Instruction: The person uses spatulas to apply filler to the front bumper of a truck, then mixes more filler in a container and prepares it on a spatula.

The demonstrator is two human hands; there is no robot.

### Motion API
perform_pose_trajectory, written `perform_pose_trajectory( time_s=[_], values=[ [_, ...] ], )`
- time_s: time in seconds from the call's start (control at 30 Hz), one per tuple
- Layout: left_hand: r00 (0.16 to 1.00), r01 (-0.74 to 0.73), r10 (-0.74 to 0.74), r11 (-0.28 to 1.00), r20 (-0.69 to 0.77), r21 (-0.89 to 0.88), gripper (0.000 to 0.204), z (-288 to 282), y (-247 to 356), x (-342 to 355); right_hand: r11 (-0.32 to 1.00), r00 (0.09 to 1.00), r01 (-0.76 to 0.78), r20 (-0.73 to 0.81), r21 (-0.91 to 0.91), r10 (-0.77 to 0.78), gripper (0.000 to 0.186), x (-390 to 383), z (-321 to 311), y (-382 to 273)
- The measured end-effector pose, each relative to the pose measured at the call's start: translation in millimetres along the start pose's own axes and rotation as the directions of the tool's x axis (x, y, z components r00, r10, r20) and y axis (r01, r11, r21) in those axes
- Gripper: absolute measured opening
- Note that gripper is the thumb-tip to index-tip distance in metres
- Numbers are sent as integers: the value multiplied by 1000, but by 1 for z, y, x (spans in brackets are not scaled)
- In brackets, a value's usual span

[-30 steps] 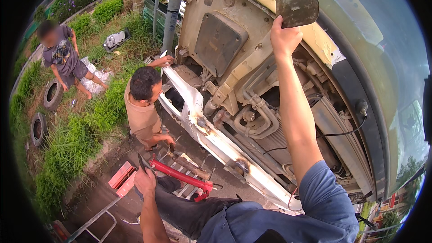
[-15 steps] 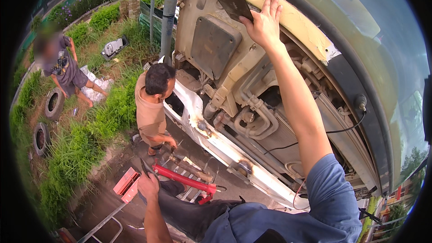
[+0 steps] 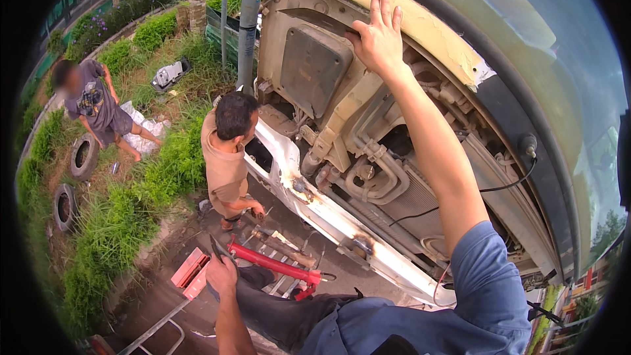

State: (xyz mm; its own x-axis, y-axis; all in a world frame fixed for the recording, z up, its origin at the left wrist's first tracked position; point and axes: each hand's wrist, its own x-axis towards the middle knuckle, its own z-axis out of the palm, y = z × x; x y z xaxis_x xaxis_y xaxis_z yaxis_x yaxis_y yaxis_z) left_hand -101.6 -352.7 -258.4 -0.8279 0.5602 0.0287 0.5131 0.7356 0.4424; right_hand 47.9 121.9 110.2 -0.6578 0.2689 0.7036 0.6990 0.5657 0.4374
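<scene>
My right hand (image 3: 382, 39) is raised against the cream-painted front panel (image 3: 427, 33) of a vehicle, fingers stretched out along its lower edge. Its thumb bends under that edge, at the end of a thin dark sheet (image 3: 322, 20) that shows nearly edge-on, partly hidden by the panel. Low down, my left hand (image 3: 223, 275) is closed around a dark, narrow-tipped hand tool (image 3: 215, 248); its exact kind cannot be made out. Below the panel, the opened front exposes a square dark cover (image 3: 315, 69), pipes (image 3: 388, 174) and a radiator (image 3: 414, 204).
A person in tan (image 3: 225, 158) stands by the scorched white bumper beam (image 3: 322, 207). Beneath lie a red hydraulic cylinder (image 3: 276, 263), a ladder (image 3: 289, 284) and a red toolbox (image 3: 190, 273). Another person (image 3: 98, 102) is on the grass near two tyres (image 3: 84, 156). A black cable (image 3: 506, 188) crosses the opening.
The dark sheet has tilted from a broad face to a thin edge and shifted under the panel's edge. My right hand moved slightly left. My left hand still grips the tool.
</scene>
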Motion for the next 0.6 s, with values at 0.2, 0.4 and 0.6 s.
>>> perform_pose_trajectory(
  time_s=[0.2, 0.4, 0.6],
  values=[
    [1000, 26, -26, 1000, -2, 17, 23, 1, 0, -3, 1000, 994, -9, 113, 15, 7, 26, 1, 7, 0],
    [999, 31, -31, 999, 8, 39, 23, 0, 1, -5, 957, 967, 175, 145, 233, -212, 25, -10, 10, -5],
    [1000, 23, -23, 999, -11, 28, 25, -3, 5, -9, 999, 999, 10, -52, 35, -8, 28, 8, 7, 8]
  ],
)
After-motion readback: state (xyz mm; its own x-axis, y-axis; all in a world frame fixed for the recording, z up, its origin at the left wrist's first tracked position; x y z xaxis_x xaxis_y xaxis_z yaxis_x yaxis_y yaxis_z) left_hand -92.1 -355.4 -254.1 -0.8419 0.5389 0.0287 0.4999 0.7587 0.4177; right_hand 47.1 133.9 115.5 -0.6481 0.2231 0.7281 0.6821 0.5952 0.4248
